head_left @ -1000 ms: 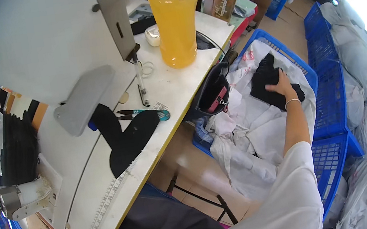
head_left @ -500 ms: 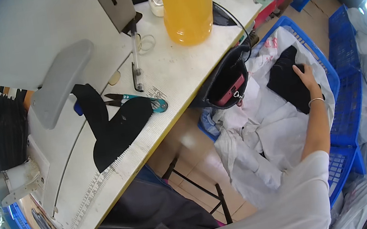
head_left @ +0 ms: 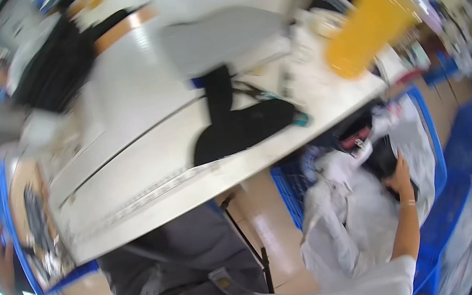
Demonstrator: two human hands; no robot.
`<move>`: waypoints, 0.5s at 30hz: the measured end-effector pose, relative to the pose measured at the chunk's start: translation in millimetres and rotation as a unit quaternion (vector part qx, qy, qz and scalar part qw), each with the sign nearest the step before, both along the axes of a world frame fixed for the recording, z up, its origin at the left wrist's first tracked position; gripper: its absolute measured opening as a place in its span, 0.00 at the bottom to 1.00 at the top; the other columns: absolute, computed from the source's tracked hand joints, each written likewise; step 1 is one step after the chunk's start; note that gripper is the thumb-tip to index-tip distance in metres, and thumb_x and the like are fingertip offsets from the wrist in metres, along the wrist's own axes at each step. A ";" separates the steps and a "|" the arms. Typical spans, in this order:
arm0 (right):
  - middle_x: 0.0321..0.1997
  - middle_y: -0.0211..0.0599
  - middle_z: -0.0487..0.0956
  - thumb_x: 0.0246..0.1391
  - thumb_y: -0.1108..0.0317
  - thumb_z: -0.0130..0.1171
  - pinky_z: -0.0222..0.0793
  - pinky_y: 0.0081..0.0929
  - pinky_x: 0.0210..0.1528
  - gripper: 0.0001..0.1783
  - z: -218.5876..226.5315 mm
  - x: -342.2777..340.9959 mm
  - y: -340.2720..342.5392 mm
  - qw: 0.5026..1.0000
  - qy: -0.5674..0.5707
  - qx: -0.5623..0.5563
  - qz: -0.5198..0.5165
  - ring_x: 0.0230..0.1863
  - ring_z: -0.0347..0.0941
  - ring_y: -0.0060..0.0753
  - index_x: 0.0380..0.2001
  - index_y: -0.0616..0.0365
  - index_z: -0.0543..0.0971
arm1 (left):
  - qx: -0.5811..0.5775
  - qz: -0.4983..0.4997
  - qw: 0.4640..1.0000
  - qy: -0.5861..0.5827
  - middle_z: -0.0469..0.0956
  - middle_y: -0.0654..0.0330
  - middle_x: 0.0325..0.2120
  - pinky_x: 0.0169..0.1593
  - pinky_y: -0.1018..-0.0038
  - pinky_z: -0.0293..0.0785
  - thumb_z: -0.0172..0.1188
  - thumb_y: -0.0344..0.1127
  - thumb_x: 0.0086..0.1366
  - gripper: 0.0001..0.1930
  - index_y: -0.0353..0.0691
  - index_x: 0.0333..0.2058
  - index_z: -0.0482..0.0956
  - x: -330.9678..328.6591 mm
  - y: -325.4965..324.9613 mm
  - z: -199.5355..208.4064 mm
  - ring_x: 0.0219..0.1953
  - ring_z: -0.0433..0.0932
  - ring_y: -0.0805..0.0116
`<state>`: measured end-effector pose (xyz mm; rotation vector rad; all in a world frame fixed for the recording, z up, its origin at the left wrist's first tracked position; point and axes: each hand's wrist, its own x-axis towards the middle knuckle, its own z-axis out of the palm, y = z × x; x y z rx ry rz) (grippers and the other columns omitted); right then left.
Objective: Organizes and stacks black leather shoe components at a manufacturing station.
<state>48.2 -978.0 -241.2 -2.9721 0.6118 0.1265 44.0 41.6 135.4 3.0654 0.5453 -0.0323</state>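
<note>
At the right, my right hand (head_left: 399, 177) reaches down into a white plastic bag (head_left: 353, 215) in a blue basket. Its fingers are closed on the edge of dark black fabric pieces (head_left: 381, 157), partly hidden by the hand and blurred. My left hand (head_left: 3, 258) is at the far left rim, raised beside another blue basket; motion smears its fingers. On the white table lies a black cut fabric piece (head_left: 242, 128), one end beneath a grey machine part. Teal-handled snips (head_left: 301, 118) stick out from under that piece.
A tall orange-yellow container (head_left: 367, 27) stands at the table's (head_left: 137, 223) right end. A dark pouch with a red item (head_left: 357, 138) hangs below the edge. A black stack (head_left: 56, 64) sits at the back left. A blue crate (head_left: 453, 170) borders the bag's right.
The view has turned left, blurring the picture. My left hand has come into sight at the left rim. My right hand remains at the black fabric, its fingers now closed on an edge.
</note>
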 end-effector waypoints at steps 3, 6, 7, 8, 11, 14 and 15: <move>0.46 0.57 0.73 0.27 0.68 0.69 0.63 0.47 0.56 0.49 -11.3 -4.3 21.9 0.996 -0.056 -0.043 0.049 0.50 0.67 0.62 0.59 0.63 0.62 | -0.015 -0.001 0.999 -0.051 0.73 0.52 0.54 0.63 0.69 0.59 0.57 0.32 0.62 0.23 0.33 0.55 0.71 -12.7 -44.2 -8.7 0.58 0.69 0.60; 0.45 0.59 0.74 0.32 0.72 0.63 0.63 0.49 0.55 0.39 -1.4 -10.8 23.2 0.991 -0.078 -0.106 0.024 0.50 0.68 0.63 0.55 0.64 0.66 | -0.050 -0.024 0.993 -0.107 0.77 0.52 0.49 0.60 0.70 0.62 0.60 0.33 0.60 0.21 0.32 0.51 0.74 -24.3 -48.3 -16.6 0.55 0.72 0.61; 0.46 0.59 0.75 0.32 0.71 0.62 0.64 0.48 0.56 0.39 4.4 -14.3 21.5 0.986 -0.095 -0.140 0.000 0.50 0.69 0.64 0.55 0.64 0.66 | -0.065 -0.019 0.990 -0.123 0.78 0.52 0.48 0.59 0.70 0.63 0.60 0.33 0.60 0.19 0.32 0.49 0.76 -30.8 -44.2 -18.8 0.54 0.73 0.62; 0.47 0.60 0.75 0.33 0.71 0.61 0.64 0.48 0.56 0.39 15.0 -17.5 20.9 0.979 -0.111 -0.170 -0.028 0.50 0.69 0.64 0.55 0.64 0.66 | -0.067 -0.025 0.987 -0.145 0.78 0.52 0.47 0.58 0.70 0.64 0.60 0.33 0.60 0.19 0.32 0.49 0.76 -40.4 -35.0 -17.1 0.53 0.74 0.62; 0.48 0.57 0.77 0.46 0.66 0.62 0.69 0.42 0.53 0.26 107.2 -13.4 87.3 0.952 -0.298 -0.045 -0.056 0.48 0.75 0.53 0.49 0.65 0.74 | -0.062 -0.007 0.977 -0.204 0.81 0.54 0.38 0.50 0.72 0.70 0.61 0.31 0.59 0.12 0.32 0.41 0.79 -59.0 -24.1 -14.3 0.43 0.78 0.65; 0.48 0.56 0.76 0.31 0.71 0.74 0.66 0.41 0.57 0.36 228.2 -4.9 211.3 0.911 -0.400 -0.100 0.003 0.49 0.73 0.52 0.47 0.71 0.71 | -0.107 0.034 0.964 -0.242 0.81 0.56 0.31 0.42 0.74 0.72 0.62 0.30 0.57 0.08 0.34 0.35 0.80 -71.7 -29.0 -34.1 0.36 0.79 0.67; 0.49 0.60 0.73 0.34 0.64 0.76 0.64 0.42 0.58 0.41 244.7 -8.6 200.6 0.904 -0.390 -0.169 0.054 0.51 0.70 0.57 0.49 0.74 0.67 | -0.121 0.019 0.962 -0.245 0.80 0.56 0.31 0.42 0.73 0.72 0.62 0.30 0.57 0.07 0.34 0.34 0.80 -72.6 -32.3 -43.6 0.36 0.79 0.65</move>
